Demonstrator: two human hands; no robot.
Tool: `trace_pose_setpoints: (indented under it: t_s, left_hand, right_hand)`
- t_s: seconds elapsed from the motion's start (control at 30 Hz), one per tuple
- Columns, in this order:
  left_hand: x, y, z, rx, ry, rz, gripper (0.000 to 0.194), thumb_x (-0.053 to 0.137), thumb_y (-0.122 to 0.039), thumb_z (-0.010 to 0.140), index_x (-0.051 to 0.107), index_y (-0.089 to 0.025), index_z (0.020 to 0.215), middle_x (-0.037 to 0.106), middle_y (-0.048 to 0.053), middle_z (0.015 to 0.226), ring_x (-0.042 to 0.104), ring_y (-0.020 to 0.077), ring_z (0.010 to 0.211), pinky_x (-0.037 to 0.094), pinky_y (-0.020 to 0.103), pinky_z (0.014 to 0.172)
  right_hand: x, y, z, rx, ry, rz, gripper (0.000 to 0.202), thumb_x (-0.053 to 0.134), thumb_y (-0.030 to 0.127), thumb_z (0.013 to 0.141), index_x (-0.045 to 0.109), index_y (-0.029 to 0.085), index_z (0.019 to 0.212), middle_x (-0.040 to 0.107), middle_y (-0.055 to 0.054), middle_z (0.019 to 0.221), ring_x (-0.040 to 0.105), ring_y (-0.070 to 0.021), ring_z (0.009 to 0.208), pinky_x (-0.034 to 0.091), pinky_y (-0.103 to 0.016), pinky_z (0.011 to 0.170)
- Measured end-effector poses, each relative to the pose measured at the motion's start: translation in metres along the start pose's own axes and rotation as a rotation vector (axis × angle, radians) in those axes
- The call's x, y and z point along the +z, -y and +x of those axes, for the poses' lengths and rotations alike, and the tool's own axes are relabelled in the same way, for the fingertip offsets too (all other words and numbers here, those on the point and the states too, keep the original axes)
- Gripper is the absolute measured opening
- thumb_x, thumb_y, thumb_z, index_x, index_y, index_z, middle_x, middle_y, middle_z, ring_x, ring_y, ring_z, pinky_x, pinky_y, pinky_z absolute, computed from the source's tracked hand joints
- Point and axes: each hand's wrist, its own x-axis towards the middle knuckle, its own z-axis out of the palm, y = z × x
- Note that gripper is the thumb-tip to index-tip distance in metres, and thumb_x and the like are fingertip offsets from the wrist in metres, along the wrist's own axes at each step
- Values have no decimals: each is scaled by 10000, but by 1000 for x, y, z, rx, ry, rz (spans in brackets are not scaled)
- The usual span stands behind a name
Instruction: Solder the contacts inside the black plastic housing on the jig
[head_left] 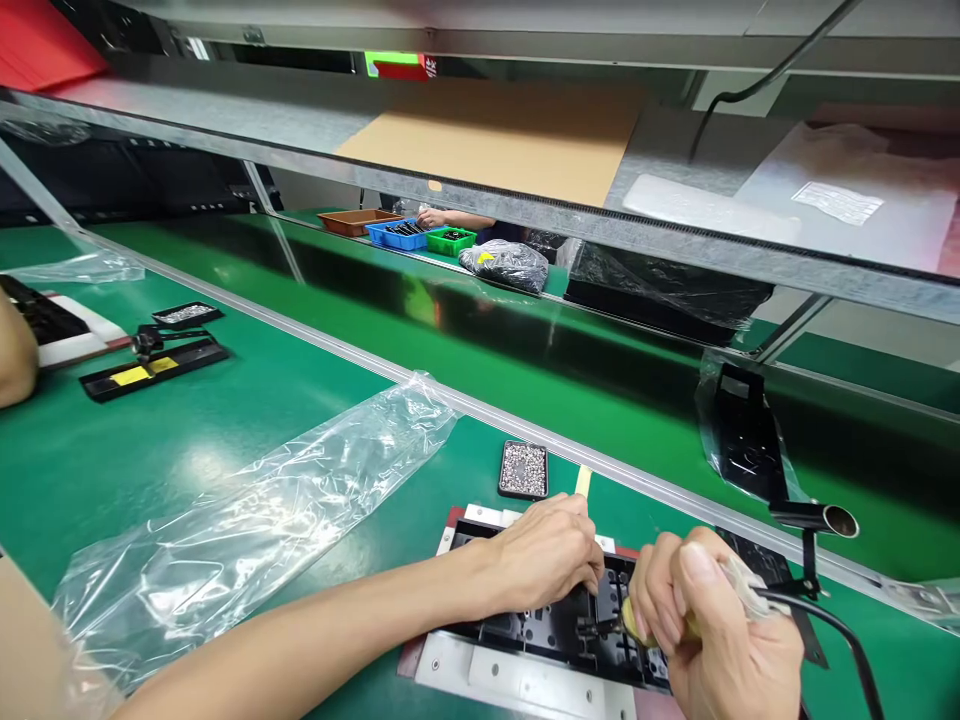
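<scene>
R hand (716,625) fisted on corded driver (637,622), tip pointing left at black part (555,630) in fixture (480,670). L hand (544,555) fingertips pressed on part just left of tip, nearer hand.

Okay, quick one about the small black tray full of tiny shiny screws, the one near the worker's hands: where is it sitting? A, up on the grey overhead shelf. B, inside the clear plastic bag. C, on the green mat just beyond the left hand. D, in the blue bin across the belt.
C: the small black tray lies flat on the green mat, just beyond the left hand and apart from the clear plastic bag.
</scene>
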Motion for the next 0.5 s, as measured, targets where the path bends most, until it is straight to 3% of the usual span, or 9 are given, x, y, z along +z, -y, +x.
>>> trace_pose_setpoints:
  t_s: [0.27,0.5]
  left_hand:
    - [-4,0,-5,42,7,-14,134,665,-153,960,776,-184,892,746,25,855,570,200,891,429,320,848]
    - [-17,-4,-25,111,13,149,210,527,-156,1032,734,-183,1064,687,53,906,542,211,911,411,335,808]
  right_hand:
    - [1,-1,2,-6,0,-7,465,595,376,1040,459,205,630,431,9,533,431,-127,476,399,-251,430]
    - [-1,-3,0,-6,2,-5,467,592,393,1044,454,206,639,431,10,546,426,-127,484,399,-253,437]
